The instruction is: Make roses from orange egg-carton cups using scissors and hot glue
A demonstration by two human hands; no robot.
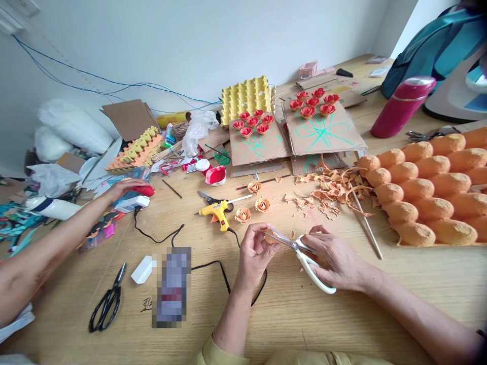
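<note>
My left hand [256,253] pinches a small orange piece of egg carton [279,235], mostly hidden by the fingers and blades. In my right hand [335,258] are white-handled scissors [317,276], their blades reaching across to that piece by my left fingertips. Just beyond my left hand sit three orange carton roses [262,204]. Beside them rests a yellow glue gun [218,213] with a white glue stick in its back. A heap of orange carton scraps [327,187] lies past my right hand.
Orange egg trays [429,192] stand at the right, near a thin stick [367,223] and a magenta bottle [403,106]. Red flowers rest on cardboard sheets [258,147]. Another person's arm [64,243] reaches in from the left, above black-handled scissors [107,304]. A cord crosses the table.
</note>
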